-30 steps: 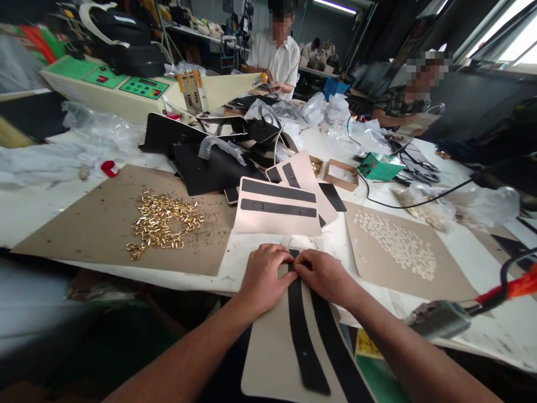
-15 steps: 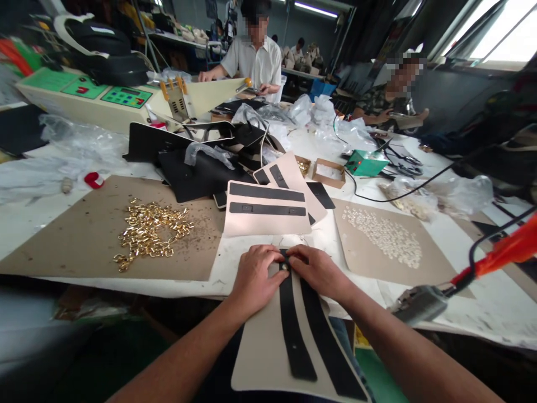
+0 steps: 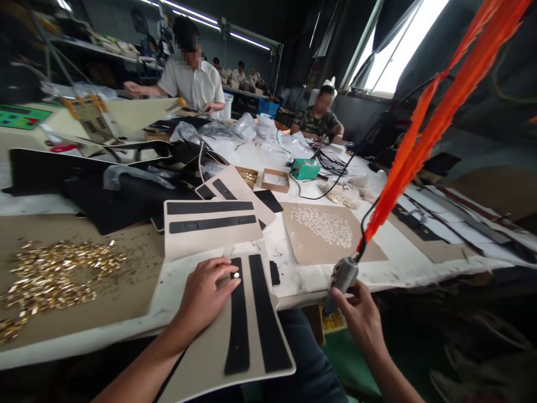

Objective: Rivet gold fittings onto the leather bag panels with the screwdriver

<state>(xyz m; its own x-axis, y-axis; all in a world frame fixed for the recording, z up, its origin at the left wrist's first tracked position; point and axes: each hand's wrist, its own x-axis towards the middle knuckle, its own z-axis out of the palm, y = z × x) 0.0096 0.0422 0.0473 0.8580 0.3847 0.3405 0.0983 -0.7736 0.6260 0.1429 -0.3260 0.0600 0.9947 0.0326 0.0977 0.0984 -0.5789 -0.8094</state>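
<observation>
My left hand rests on a beige panel, thumb and fingertips beside a small shiny round piece at the top of a black strip. A second, wider black strip runs alongside it. The panel lies partly on the table edge and partly over the lap. At the right, my right hand has its thumb and fingers around the lower part of a grey cylindrical tool, which hangs from a cable and orange-red wrapping.
Gold metal links are heaped on brown board at left. Small clear pieces cover another board. Behind lie a beige panel, black sheets, small boxes and a green device. Two people sit or stand across the table.
My right hand has left the black strip and moved right to the grey tool. My left hand stays at the strip's top. The view has turned right.
</observation>
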